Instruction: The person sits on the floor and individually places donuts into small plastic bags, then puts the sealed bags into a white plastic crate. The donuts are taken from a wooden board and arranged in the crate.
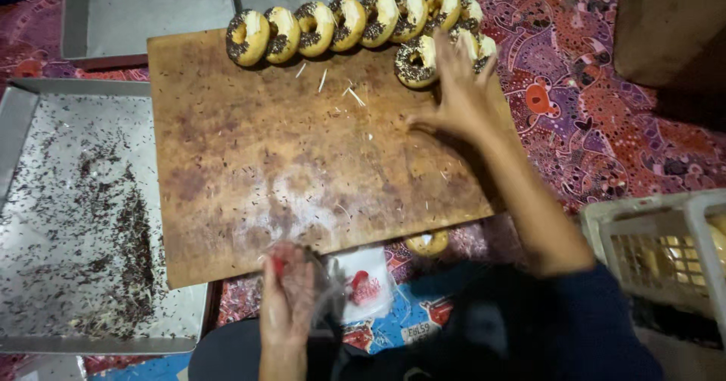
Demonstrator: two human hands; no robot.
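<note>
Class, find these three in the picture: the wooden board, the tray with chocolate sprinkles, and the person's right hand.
wooden board (302,161), head view, bare middle of its top.
tray (53,199), head view, sprinkled floor.
right hand (457,93), head view, back of the hand, by the doughnuts (333,25).

Worn, stained matt brown wooden board (302,161); dull grey metal tray (45,222) at left; glossy, thin clear plastic bag (355,286) at the bottom.

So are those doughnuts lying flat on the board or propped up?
Propped up: the doughnuts stand on edge, leaning against one another in a row along the wooden board far edge.
</note>
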